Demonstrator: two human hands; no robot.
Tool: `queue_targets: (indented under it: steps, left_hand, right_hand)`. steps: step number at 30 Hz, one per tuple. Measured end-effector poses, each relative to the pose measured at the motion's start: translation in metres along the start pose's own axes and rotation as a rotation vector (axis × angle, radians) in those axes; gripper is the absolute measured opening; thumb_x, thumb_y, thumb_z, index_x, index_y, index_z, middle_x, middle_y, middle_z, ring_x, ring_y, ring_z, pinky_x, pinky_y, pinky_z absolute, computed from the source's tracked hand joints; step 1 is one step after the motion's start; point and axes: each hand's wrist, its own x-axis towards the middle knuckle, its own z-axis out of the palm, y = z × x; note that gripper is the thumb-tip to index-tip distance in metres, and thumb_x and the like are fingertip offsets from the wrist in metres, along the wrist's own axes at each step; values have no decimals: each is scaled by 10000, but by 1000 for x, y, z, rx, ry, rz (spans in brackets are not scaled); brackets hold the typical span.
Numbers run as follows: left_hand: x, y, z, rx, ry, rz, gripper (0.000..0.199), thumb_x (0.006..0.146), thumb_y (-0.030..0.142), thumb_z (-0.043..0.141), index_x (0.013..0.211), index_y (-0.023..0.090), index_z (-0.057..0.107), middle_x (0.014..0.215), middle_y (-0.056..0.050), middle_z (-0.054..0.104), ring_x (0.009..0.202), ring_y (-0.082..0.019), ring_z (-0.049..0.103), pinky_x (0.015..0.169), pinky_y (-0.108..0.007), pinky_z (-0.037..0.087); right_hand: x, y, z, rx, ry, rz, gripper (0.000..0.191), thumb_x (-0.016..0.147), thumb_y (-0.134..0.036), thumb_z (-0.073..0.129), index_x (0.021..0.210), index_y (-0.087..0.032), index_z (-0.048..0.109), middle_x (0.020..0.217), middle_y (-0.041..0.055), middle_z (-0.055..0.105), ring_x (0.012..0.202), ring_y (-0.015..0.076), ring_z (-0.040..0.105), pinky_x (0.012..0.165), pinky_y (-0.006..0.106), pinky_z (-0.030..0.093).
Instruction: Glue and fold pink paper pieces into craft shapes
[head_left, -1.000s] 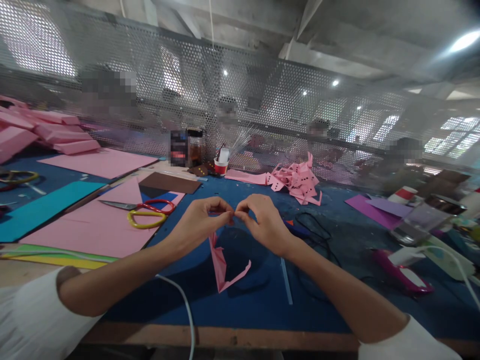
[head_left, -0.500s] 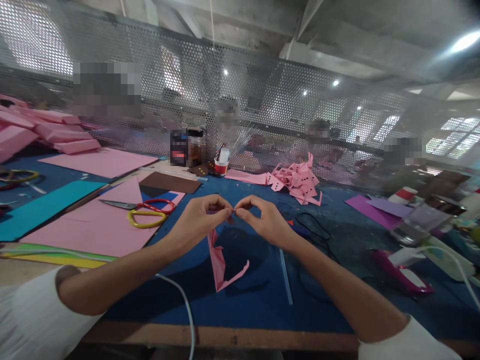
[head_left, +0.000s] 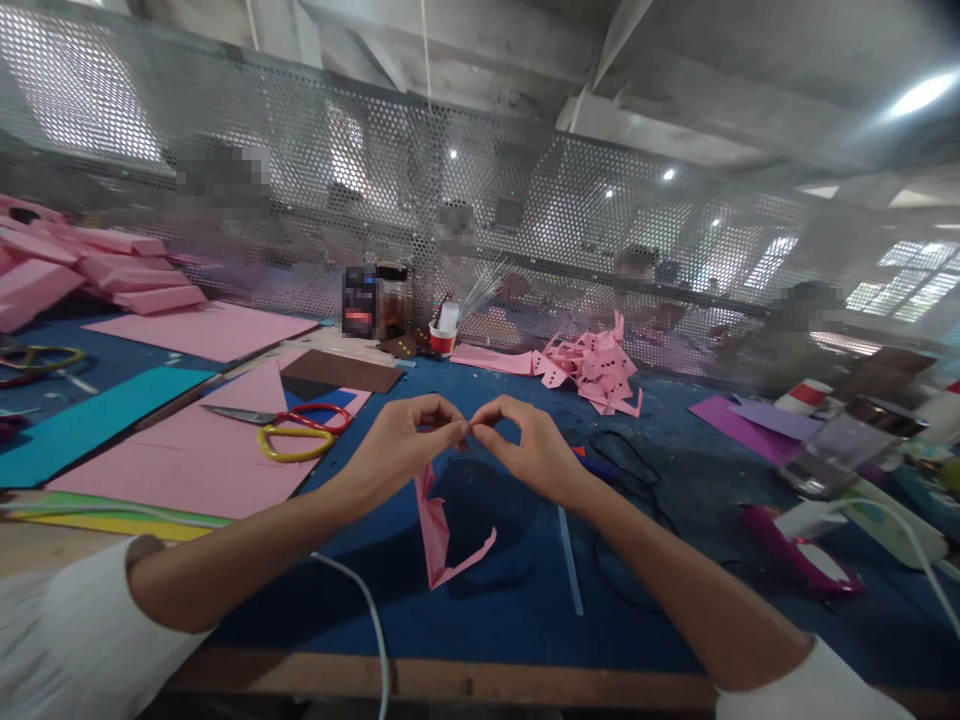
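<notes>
My left hand and my right hand meet above the blue table mat, thumbs and forefingers pinched tip to tip. A folded pink paper strip, bent into an angular shape with a thin curved end, hangs down from beneath my left hand, which appears to hold its upper part. What the fingertips pinch between them is too small and covered to make out. Beyond my hands lies a heap of pink folded paper pieces with dark dots.
Scissors with red and yellow handles rest on pink paper sheets at left. A clear stick and a white cable lie nearer me. At right are a magenta glue gun and a clear jar. A perforated metal screen stands behind.
The view has shifted very slightly. My hands stay pinched together at nearly the same spot, and the pink paper strip still hangs below, barely moved.
</notes>
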Motion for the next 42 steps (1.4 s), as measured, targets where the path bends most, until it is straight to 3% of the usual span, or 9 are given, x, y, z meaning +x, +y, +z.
queue_targets:
  steps: [4,9,17,24,31,38,42]
  left_hand:
    - [-1,3,0,16,10,-1,206,820,378,682,769,179,699,724,-9,715,726,-178,666,704,-272,500]
    - [-1,1,2,14,7,5,183,800,354,688,748,179,687,708,0,699,709,-172,651,689,-268,482]
    - [0,-4,1,-19,-9,13,178,831,349,670,782,179,694,734,-6,707,743,-180,659,721,-276,485]
    - [-1,-2,0,-70,-52,26,181,857,357,647,816,191,706,801,-10,734,812,-181,683,792,-275,513]
    - [-1,0,-2,-41,-7,42,175,827,351,662,815,184,714,808,-23,735,822,-192,684,796,-291,519]
    - [-1,-1,-2,-7,-22,32,229,839,402,685,869,179,724,832,-30,748,833,-202,692,790,-298,517]
    - [-1,-4,-4,27,-5,37,242,846,414,686,858,176,729,840,-37,757,848,-211,694,810,-305,508]
  right_hand:
    - [0,-2,0,45,-9,44,76,946,-209,627,972,-197,697,927,13,737,877,160,683,836,279,504]
    - [-1,-4,3,-63,24,-8,74,888,-135,642,903,-193,685,865,1,720,826,156,662,830,285,475]
    - [-1,-5,0,33,-9,49,58,932,-209,618,935,-199,675,891,5,724,853,160,677,824,279,496]
    - [0,-8,1,32,50,40,55,902,-186,605,874,-199,651,834,-5,703,799,152,662,790,271,493]
    - [-1,-7,0,60,17,51,81,954,-267,613,957,-201,659,906,13,721,863,162,675,830,283,506]
    - [0,-3,1,-17,72,26,59,910,-205,607,856,-207,631,829,-3,682,795,160,643,796,288,480]
    - [1,-3,-2,5,60,19,70,931,-246,612,887,-205,647,858,1,694,819,160,651,799,282,486]
